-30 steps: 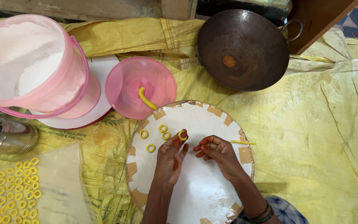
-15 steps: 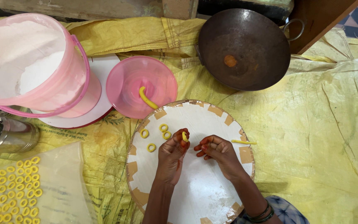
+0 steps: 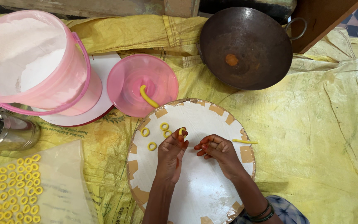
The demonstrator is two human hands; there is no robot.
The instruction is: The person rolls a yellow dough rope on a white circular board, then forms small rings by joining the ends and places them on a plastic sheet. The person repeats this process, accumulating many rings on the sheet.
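Floor covered with yellow sacking; round white board on it. Left hand pinches a yellow dough ring at fingertips; right hand curled loosely, holds nothing clear. Three loose rings beside. Around: pink lid, pink flour bucket, dark wok, sheet of finished rings.

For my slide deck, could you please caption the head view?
Left hand pinches a yellow dough ring beside the right hand over a round white board.
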